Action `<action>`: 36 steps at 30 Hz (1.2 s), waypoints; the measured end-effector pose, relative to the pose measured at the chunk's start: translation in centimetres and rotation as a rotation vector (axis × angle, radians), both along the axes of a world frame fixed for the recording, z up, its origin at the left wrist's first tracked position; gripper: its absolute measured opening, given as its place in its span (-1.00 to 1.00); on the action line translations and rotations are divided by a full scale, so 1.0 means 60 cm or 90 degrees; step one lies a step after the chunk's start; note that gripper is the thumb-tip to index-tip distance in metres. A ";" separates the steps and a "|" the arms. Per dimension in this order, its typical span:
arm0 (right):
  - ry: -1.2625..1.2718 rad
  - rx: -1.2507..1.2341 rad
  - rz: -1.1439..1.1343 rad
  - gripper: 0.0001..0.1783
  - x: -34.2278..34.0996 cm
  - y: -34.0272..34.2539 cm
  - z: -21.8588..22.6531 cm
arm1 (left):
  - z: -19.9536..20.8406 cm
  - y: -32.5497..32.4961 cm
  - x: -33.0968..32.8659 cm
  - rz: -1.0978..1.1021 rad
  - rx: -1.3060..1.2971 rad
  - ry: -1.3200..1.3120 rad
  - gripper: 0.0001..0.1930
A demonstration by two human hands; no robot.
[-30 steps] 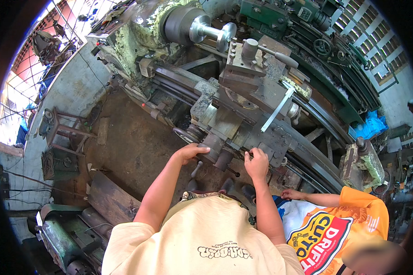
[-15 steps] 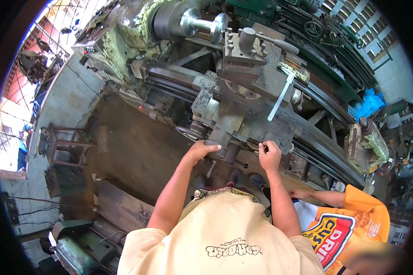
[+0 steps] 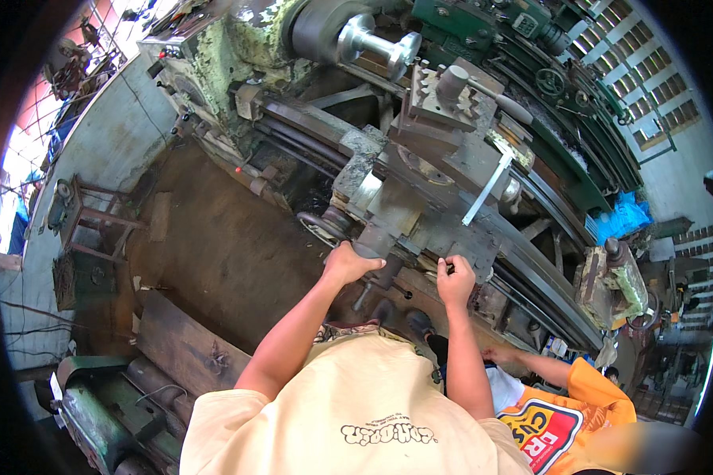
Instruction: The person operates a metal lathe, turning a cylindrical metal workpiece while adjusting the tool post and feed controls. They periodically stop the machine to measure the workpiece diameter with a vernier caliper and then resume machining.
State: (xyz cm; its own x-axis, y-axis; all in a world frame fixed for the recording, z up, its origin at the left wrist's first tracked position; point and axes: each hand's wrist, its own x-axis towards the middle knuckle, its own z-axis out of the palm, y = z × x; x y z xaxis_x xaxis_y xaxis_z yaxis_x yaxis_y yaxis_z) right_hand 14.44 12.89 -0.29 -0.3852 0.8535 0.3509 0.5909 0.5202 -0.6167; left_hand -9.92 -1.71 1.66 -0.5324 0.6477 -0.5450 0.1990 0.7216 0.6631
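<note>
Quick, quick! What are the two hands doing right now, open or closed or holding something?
Left hand: on a dark metal part; its grip is hidden.
Right hand: fingers curled; can't tell if it's holding anything.

Workshop surroundings about a brown floor (image 3: 206,245)
Left of the floor, a low stand (image 3: 111,221) is set near a pale wall (image 3: 103,142); a narrow plank (image 3: 160,218) lies on the floor's left part. At its near edge are a brown board (image 3: 184,340) and a green machine (image 3: 87,412). Well to its right are crumpled blue plastic (image 3: 622,220) and a person in an orange shirt (image 3: 598,392).
</note>
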 end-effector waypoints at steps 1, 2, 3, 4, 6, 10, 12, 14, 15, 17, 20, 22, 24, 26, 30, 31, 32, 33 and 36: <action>0.001 0.001 0.000 -0.82 0.000 0.001 -0.002 | 0.002 0.002 0.003 0.004 -0.002 0.015 0.01; 0.009 0.009 0.001 -0.81 0.000 0.002 -0.004 | 0.002 0.003 0.007 0.005 -0.015 0.030 0.01; 0.017 0.016 0.003 -0.80 -0.001 0.003 -0.005 | 0.003 0.005 0.010 0.007 -0.013 0.041 0.03; 0.026 0.019 0.001 -0.79 0.000 0.001 -0.005 | 0.003 0.005 0.013 0.002 -0.025 0.051 0.06; 0.031 0.005 0.001 -0.80 -0.001 0.001 -0.004 | 0.004 0.008 0.019 -0.009 -0.042 0.076 0.08; 0.034 -0.013 -0.010 -0.82 -0.001 0.001 -0.002 | 0.006 0.010 0.017 -0.043 -0.055 0.094 0.07; 0.034 -0.013 -0.006 -0.81 -0.001 0.000 -0.002 | 0.002 0.007 0.005 -0.069 -0.040 0.068 0.06; 0.036 -0.017 -0.007 -0.81 0.001 0.001 -0.002 | -0.010 0.004 -0.015 -0.103 -0.005 0.028 0.06; 0.035 -0.011 -0.006 -0.81 0.002 0.000 -0.002 | -0.019 0.003 -0.027 -0.098 0.029 -0.044 -0.03; 0.035 -0.013 -0.008 -0.81 0.001 0.000 -0.002 | -0.041 -0.001 -0.052 -0.104 0.066 -0.220 -0.07; 0.034 -0.020 -0.007 -0.81 0.001 0.000 -0.001 | -0.078 -0.004 -0.081 -0.104 0.065 -0.402 -0.13; 0.035 -0.010 -0.001 -0.81 0.002 0.000 -0.001 | -0.096 -0.004 -0.088 -0.082 0.054 -0.443 -0.14; 0.037 -0.007 0.001 -0.81 0.002 0.001 0.000 | -0.102 -0.003 -0.089 -0.090 0.063 -0.444 -0.13; 0.038 -0.013 -0.006 -0.81 0.002 0.001 0.001 | -0.098 -0.002 -0.084 -0.095 0.055 -0.426 -0.14; 0.052 0.005 0.000 -0.81 0.002 0.000 0.004 | -0.067 0.000 -0.073 -0.100 0.046 -0.368 -0.16; 0.051 0.001 0.001 -0.81 0.002 0.000 0.004 | -0.058 0.001 -0.070 -0.102 0.052 -0.352 -0.16; 0.051 -0.003 0.002 -0.81 0.002 0.001 0.004 | -0.050 0.002 -0.067 -0.102 0.044 -0.338 -0.15; 0.052 -0.006 0.002 -0.81 0.001 0.001 0.005 | -0.043 0.003 -0.065 -0.101 0.042 -0.322 -0.15; 0.057 -0.015 0.002 -0.81 0.001 0.001 0.005 | -0.028 0.007 -0.058 -0.096 0.036 -0.274 -0.12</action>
State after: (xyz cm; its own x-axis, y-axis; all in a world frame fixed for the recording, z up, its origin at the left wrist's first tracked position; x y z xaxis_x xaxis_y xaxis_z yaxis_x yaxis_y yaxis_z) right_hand 14.50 12.97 0.03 -0.3563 0.8606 0.3640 0.5316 0.5070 -0.6784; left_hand -13.38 -1.28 -0.04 -0.1626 0.7359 -0.6572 -0.0026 0.6658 0.7461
